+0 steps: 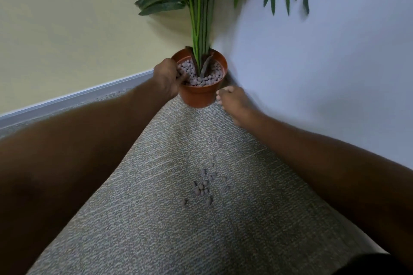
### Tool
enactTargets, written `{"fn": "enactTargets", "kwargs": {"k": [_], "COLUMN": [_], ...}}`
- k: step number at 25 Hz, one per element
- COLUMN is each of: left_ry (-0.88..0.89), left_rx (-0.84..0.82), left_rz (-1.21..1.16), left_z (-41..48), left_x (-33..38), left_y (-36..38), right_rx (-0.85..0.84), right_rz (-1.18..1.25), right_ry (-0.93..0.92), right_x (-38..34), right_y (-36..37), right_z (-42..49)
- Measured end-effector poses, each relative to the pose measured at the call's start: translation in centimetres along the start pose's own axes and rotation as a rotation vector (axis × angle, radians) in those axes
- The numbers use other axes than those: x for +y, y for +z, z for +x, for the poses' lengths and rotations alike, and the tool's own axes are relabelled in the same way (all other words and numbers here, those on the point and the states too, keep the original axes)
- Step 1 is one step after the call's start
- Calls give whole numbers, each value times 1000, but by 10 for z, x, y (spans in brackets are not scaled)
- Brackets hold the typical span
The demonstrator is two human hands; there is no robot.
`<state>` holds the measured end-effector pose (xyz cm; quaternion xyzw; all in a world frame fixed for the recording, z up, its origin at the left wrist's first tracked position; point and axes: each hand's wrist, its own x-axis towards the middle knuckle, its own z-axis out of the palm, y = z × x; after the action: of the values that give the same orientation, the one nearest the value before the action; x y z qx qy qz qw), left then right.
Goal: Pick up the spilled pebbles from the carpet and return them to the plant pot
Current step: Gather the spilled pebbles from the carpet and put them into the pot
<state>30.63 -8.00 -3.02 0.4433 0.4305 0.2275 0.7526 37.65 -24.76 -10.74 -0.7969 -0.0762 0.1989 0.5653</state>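
1. Grey woven carpet (156, 219) runs into a corner where a cream wall at 10 o'clock meets a pale blue-grey wall at 2 o'clock. The terracotta-coloured plant pot (197, 96) stands right in that corner, at 12 o'clock from the person. It holds a tall green plant (199, 18) and a full bed of potted pebbles (207, 76).
2. Spilled pebbles (204, 187) lie in a loose cluster on the carpet at the pot's 6 o'clock, well apart from it. A thin trail of strays leads up toward the pot.
3. Left hand (166, 78) sits over the rim at the pot's 9 o'clock, fingers curled down onto the pebble bed. Its palm faces away, so I cannot tell whether it has pebbles inside.
4. Right hand (233, 102) hovers just beside the pot at its 4 o'clock, fingers loosely bent, with nothing visibly in it.
5. The step looks like emptying a handful into the pot. It is best done with the hand low inside the rim and the fingers uncurling slowly, so the pebbles settle rather than bounce out.
6. The bed already sits near the rim, so a heap at 9 o'clock would probably roll over the edge. Spreading the pebbles toward the stems is safer.
7. The plant looks top-heavy, so resting the right hand against the pot wall would guard against tipping.
8. For the next load, sweeping the cluster into one pile should beat picking single pebbles, with the trail checked afterwards.
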Motion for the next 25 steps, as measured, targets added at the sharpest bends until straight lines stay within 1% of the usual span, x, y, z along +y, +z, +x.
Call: {"fn": "enactTargets", "kwargs": {"k": [5,9,11,14,17,20,23,25], "left_ry": [-29,-13,24,174,333,367,378,338], "left_rx": [-18,0,10,9,-20,-130,-292,-385], "left_rz": [-4,-5,61,319,685,966,1207,1302], "left_z": [7,7,4,-11,-36,-59,-72,-79], "left_x": [3,0,-2,-15,-48,-85,-106,-116], "left_y": [10,-1,-14,-41,-79,-116,-136,-139], "right_rx": [-48,-46,-103,-259,-454,-580,-612,-646], "right_rz": [-49,-211,-298,-489,-609,-722,-896,-955], "right_ry": [-20,-90,-144,-286,-387,-444,-492,-478], "right_x": [4,8,12,23,39,54,69,79], "right_y": [-3,-5,-4,-5,-7,-12,-17,-17], "right_z": [2,-1,-9,-25,-37,-41,-38,-39]}}
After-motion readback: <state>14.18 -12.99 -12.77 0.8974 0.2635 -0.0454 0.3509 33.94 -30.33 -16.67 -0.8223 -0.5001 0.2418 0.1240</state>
